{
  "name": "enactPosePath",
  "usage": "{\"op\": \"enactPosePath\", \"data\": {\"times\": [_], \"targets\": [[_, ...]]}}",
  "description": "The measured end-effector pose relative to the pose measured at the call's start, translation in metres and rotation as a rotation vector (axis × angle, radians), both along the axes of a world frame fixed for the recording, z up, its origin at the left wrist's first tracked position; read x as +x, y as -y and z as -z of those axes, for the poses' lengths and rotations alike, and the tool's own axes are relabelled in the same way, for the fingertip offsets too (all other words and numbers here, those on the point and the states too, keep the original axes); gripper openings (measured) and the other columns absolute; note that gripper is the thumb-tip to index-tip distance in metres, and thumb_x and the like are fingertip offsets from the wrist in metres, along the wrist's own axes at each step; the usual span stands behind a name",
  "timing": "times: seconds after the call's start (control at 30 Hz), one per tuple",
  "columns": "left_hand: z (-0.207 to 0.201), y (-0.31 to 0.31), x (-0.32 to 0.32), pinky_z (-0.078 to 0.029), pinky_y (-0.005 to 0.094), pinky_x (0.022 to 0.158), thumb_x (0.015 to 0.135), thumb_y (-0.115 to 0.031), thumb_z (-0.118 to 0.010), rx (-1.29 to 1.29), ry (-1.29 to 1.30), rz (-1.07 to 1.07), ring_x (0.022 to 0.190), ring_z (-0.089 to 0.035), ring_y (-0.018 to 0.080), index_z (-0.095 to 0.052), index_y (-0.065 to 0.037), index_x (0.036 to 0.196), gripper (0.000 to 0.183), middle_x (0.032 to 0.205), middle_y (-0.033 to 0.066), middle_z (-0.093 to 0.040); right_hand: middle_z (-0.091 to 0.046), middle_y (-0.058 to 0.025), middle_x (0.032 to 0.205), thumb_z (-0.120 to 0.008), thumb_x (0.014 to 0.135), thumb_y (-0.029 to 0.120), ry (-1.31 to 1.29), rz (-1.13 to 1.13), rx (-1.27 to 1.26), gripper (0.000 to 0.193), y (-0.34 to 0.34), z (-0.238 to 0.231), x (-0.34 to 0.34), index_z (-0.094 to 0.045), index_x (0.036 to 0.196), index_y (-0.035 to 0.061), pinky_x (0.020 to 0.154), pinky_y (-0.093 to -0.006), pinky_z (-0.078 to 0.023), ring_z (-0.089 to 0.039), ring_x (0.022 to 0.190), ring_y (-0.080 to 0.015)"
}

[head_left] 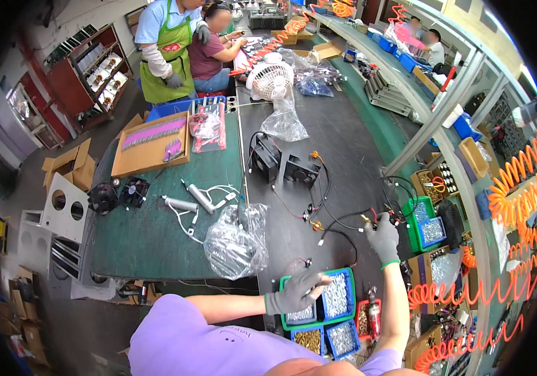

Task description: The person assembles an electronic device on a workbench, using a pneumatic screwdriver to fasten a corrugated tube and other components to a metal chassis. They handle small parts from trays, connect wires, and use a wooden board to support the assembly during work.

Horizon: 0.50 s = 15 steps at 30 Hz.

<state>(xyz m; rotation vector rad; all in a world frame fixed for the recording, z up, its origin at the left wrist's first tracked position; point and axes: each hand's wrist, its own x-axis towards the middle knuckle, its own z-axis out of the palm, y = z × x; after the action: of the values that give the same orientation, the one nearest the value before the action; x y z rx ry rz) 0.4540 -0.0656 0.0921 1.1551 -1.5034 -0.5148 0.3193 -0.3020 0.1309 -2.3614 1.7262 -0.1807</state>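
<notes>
Small screws are being picked by the half-closed left hand [294, 294] from a blue bin [336, 296] at the desk's near edge, while black wire ends [368, 220] are pinched by the right hand [383, 238]; nothing appears fastened yet.

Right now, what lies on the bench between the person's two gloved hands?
In the head view, between the left hand over the blue bin of screws and the right hand holding wire ends, a black cable loops across bare dark benchtop.
</notes>
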Motion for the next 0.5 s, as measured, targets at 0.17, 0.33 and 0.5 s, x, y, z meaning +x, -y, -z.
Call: {"op": "enactPosePath", "data": {"times": [0.17,0.33,0.5], "targets": [[-0.093,-0.025,0.002,-0.039,0.0454,0.093,0.086,-0.023,-0.054,-0.382,0.232,-0.196,0.109,-0.050,0.0393,-0.045,0.001,0.121,0.044,0.118,0.0222,-0.049,-0.060,-0.0093,0.074,-0.063,0.078,0.019,0.590,-0.348,0.212,0.032,-0.136,-0.097,0.010,-0.049,0.101,0.0027,0.060,-0.0317,-0.047,-0.060,0.065,-0.0195],[-0.122,-0.076,0.016,-0.041,0.0414,0.092,0.093,-0.043,-0.042,-0.325,-0.008,-0.226,0.108,-0.053,0.0360,-0.044,0.002,0.121,0.052,0.114,0.0213,-0.054,-0.045,0.0034,0.071,-0.065,0.078,0.015,1.004,-0.527,0.666,0.029,-0.239,-0.147,-0.006,-0.047,0.096,0.0014,0.053,-0.0210,-0.036,-0.041,0.061,-0.0039],[-0.127,-0.145,0.004,-0.044,0.0378,0.088,0.096,-0.043,-0.033,-0.298,-0.114,0.075,0.099,-0.058,0.0294,-0.049,0.002,0.116,0.052,0.104,0.0155,-0.059,-0.044,0.0017,0.080,-0.064,0.083,0.024,1.278,-0.628,0.770,0.034,-0.309,-0.150,-0.017,-0.043,0.100,0.0041,0.056,-0.0189,-0.036,-0.041,0.066,-0.0041]]}}
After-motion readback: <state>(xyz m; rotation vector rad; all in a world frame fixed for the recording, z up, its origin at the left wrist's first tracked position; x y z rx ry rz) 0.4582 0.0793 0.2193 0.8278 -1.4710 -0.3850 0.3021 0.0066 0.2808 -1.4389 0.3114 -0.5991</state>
